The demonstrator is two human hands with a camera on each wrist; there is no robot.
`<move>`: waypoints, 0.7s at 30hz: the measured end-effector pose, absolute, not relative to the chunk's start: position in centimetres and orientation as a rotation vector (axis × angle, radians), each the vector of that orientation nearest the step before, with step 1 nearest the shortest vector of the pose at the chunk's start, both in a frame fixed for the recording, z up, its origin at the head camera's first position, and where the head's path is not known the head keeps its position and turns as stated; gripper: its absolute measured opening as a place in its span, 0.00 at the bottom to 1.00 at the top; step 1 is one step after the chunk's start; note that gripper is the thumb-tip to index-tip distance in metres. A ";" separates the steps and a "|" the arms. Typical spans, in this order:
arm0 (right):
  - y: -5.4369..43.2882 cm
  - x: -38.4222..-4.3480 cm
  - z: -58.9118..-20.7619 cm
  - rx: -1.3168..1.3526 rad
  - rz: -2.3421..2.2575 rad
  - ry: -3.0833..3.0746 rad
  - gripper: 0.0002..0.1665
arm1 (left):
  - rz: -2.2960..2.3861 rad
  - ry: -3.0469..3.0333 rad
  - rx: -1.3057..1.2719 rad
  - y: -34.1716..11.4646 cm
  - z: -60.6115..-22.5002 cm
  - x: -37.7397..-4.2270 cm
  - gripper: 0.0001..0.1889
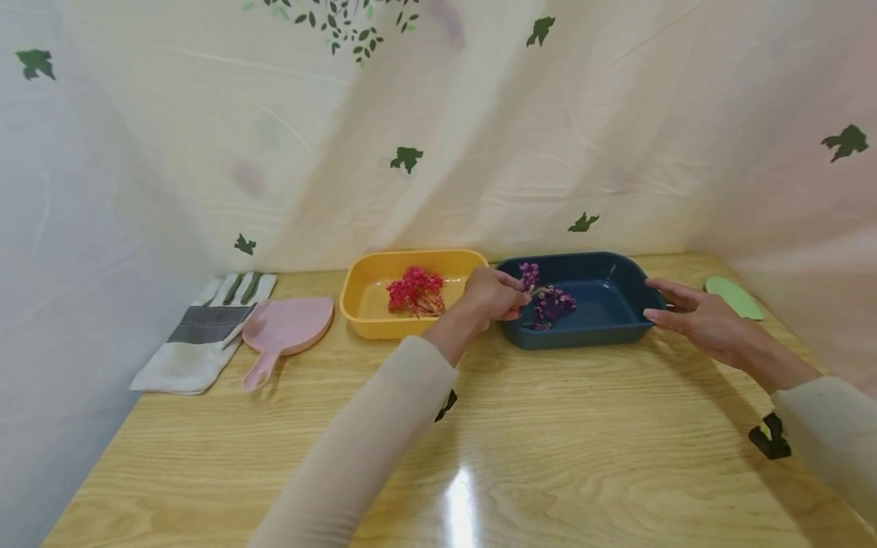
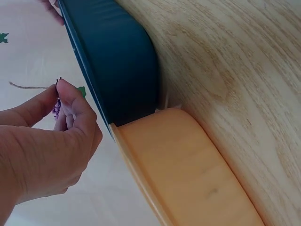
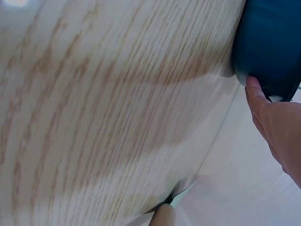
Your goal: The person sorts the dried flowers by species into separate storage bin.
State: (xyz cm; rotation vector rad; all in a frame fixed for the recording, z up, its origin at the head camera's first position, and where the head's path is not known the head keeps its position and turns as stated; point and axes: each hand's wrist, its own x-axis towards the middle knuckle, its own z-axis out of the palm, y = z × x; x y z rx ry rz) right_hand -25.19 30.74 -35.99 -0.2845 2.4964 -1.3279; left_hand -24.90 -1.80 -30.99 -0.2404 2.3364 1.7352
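My left hand (image 1: pixel 495 295) pinches a thin stem of dried purple flowers between thumb and fingertips, at the left end of a dark blue dish. In the left wrist view the brown stem (image 2: pixel 29 86) sticks out past the fingertips, with a bit of purple blossom (image 2: pixel 56 109) below them. Small purple flower heads (image 1: pixel 552 306) show at the dish's left side. My right hand (image 1: pixel 702 320) holds the right end of the blue dish (image 1: pixel 582 337), fingertips at its rim; in the right wrist view a finger (image 3: pixel 254 87) lies along the outer wall.
Directly left of the blue dish stands a yellow dish (image 1: pixel 390 329) with pink-red dried flowers (image 1: pixel 415 291) in it. Farther left lie a pink paddle-shaped board (image 1: pixel 291 320) and a folded striped cloth (image 1: pixel 199 346). A light green flat piece (image 1: pixel 735 297) lies at the far right, before a hanging curtain.
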 end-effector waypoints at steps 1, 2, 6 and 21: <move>30.7 -25.2 -36.0 -0.283 -1.324 2.498 0.48 | 1.734 2.334 -0.244 -1.8 -31.1 -24.9 0.10; 30.7 -25.2 -36.0 -0.284 -1.323 2.499 0.49 | 1.737 2.329 -0.247 -1.8 -31.2 -25.0 0.10; 30.7 -25.3 -36.2 -0.282 -1.319 2.501 0.49 | 1.746 2.325 -0.240 -1.7 -31.4 -25.0 0.10; 30.8 -25.4 -36.2 -0.289 -1.332 2.489 0.48 | 1.807 2.310 -0.146 -1.9 -31.5 -24.2 0.14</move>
